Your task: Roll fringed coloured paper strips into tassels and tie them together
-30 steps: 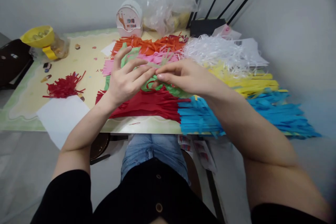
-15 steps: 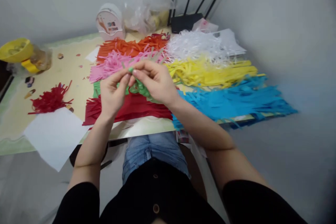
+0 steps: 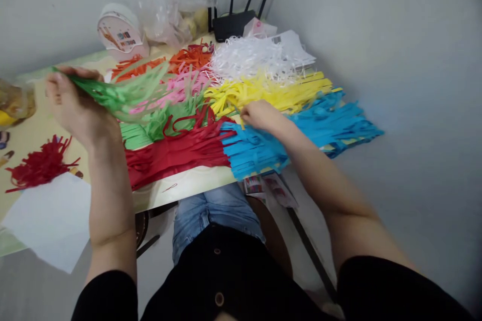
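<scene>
My left hand [image 3: 73,105] is closed on a bunch of green paper strips [image 3: 124,93], lifted above the table at the left and trailing toward the green pile [image 3: 165,118]. My right hand [image 3: 259,114] rests with curled fingers at the meeting of the yellow strips [image 3: 271,91] and the blue strips [image 3: 259,148]; what it pinches, if anything, is hidden. Red strips [image 3: 176,150] lie near the table's front edge between my arms.
Orange [image 3: 150,65], pink [image 3: 181,85] and white shredded strips [image 3: 252,57] lie farther back. A red tassel [image 3: 37,165] and a white sheet [image 3: 48,218] are at the left. A round tin [image 3: 118,32], plastic bags and a black stand sit by the wall.
My hands have parted: the left pulled a bunch of green strips up and to the left, the right dropped onto the yellow and blue strips. The view swung rightward.
</scene>
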The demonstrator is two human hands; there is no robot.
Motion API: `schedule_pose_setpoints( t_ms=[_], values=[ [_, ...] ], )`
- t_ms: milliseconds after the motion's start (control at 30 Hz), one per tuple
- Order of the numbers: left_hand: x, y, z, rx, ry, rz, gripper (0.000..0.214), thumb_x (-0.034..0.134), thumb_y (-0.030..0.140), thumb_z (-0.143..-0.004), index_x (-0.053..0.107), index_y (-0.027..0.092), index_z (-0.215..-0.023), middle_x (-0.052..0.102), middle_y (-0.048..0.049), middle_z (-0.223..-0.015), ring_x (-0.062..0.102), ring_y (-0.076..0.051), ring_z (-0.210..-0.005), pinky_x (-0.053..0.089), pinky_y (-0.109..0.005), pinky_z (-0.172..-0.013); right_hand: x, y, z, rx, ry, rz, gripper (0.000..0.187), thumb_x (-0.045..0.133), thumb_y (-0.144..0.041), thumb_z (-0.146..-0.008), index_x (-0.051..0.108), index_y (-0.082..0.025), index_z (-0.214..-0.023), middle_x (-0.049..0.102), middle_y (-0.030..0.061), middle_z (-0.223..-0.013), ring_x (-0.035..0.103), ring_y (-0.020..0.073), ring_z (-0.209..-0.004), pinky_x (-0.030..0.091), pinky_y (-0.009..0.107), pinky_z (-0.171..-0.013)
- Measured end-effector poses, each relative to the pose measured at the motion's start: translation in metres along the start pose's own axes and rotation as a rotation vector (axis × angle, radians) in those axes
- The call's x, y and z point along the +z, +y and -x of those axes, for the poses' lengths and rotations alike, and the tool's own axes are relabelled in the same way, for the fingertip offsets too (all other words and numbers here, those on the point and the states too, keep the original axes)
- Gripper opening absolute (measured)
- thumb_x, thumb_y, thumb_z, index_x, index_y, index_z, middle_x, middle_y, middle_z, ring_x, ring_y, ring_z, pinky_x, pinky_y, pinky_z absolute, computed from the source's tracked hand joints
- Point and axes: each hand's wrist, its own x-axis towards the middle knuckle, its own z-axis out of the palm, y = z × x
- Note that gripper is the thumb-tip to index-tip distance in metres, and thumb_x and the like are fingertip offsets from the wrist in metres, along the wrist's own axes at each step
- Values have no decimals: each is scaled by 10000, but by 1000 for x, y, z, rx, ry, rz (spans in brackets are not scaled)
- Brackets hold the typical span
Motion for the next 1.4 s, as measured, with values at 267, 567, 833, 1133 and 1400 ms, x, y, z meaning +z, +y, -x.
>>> schedule_pose_setpoints(
  t_ms=[267,567,833,1133,1400],
  values=[
    [21,42,40,-106,-55,-65,330,640,527,-1036,661,197,-1044,577,99,-730,582,16,-681,544,-290,-741,15,6,-20,83,-132,290,222,623,-181,-914,816,-109,-998,807,208,-1066,732,323,-1031,503,373,-918],
    [34,62,72,-346,-25,48,300,898,433,-816,781,164,-876,693,8,-669,625,-77,-600,513,-240,-629,27,-7,-29,115,-208,477,308,527,-166,-948,763,-43,-1103,766,268,-1154,715,365,-1098,499,387,-926],
    [28,56,85,-438,-110,-17,227,861,418,-849,785,208,-890,699,25,-687,653,-85,-633,527,-217,-671,23,-9,-22,79,-260,532,279,512,-152,-965,743,-61,-1092,760,252,-1103,713,351,-1073,499,378,-904],
    [20,63,84,-425,-92,-4,218,861,403,-856,777,203,-880,687,29,-681,644,-84,-628,526,-221,-679,36,1,-12,31,-194,559,335,428,-158,-985,698,-37,-1145,703,272,-1161,664,341,-1078,515,432,-961],
    [-3,65,69,-264,23,90,281,912,386,-808,803,139,-885,714,6,-665,639,-77,-576,509,-218,-612,40,9,-10,-62,-185,582,401,352,-249,-1046,693,-50,-1117,693,253,-1129,634,325,-1083,501,425,-968]
  ],
)
